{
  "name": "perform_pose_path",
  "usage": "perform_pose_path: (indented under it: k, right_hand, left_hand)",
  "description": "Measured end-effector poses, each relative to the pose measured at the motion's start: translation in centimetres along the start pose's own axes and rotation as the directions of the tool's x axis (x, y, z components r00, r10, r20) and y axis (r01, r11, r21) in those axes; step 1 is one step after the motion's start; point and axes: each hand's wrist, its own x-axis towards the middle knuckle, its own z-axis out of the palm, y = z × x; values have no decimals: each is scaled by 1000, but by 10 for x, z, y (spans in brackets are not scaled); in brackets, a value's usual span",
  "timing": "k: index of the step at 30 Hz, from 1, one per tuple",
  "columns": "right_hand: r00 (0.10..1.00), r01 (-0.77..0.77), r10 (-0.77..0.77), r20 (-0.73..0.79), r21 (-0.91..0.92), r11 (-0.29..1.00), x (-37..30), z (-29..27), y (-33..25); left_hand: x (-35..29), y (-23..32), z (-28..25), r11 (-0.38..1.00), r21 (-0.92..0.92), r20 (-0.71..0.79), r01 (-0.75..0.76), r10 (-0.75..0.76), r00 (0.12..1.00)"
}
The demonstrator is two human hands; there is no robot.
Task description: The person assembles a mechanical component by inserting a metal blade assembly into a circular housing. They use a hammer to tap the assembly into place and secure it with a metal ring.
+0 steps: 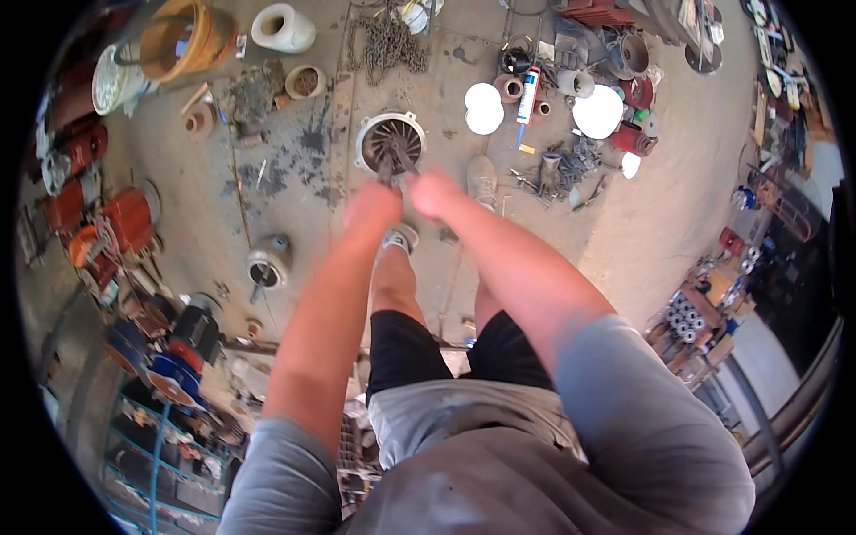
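Observation:
On the floor ahead of me sits a round metal housing (366, 136) with a pale lugged rim and dark radial vanes inside. Both arms reach forward to its near edge. My left hand (373, 207) is closed around the near end of a dark metal bar-like tool (385, 169). A second dark bar (407, 158) leans in from my right hand (433, 195), which is also closed. The bars' far ends meet the vanes. Motion blurs both hands, and I cannot tell whether the bars are joined.
My shoes (482, 181) flank the near side. Rusty chain (383, 45) lies beyond the housing. A sealant tube (529, 96), white discs (597, 111) and metal parts (557, 171) are to the right. A metal canister (269, 261) stands left; motors (194, 332) line the left edge.

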Motion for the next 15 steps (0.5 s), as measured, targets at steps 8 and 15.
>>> perform_pose_path:
  k: [8,15]
  right_hand:
    - [979,-55,95,-181,218,974,-144,144,120]
    - [919,366,-343,-194,98,925,-80,214,238]
  left_hand:
    - [-99,-27,168,450,-813,476,370,147,867]
    - [10,-63,318,180,-834,547,522,144,825]
